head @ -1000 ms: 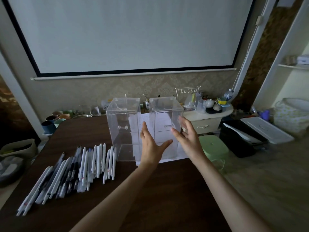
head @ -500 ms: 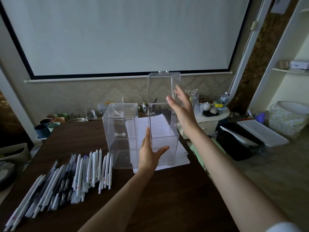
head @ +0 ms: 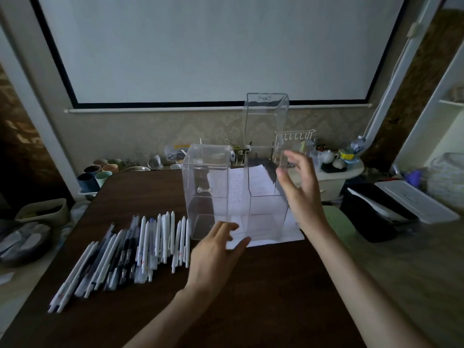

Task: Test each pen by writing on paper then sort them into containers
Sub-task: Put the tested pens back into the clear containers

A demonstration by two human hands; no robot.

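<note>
On the dark surface (head: pixel 263 297), near left, a row of pens (head: pixel 140 249). Farther back, on paper (head: pixel 292 236), stand the left container (head: pixel 208 187) and the right container (head: pixel 266 219), both clear, the right one's sliding panel (head: pixel 266 121) raised. Left hand (head: pixel 216 249) relaxed, empty, at the paper's near edge. Right hand (head: pixel 301 194) loosely spread beside the right container; contact unclear.

No legible text anywhere.

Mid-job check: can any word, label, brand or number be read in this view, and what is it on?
Nothing here reads clearly.
Handwriting on the paper under the clear containers: too small and blurred.
Red marks on some pens: unreadable.
Print on the yellow-labelled box at the back: blurred.
Label on the bottle at right: blurred.
</note>
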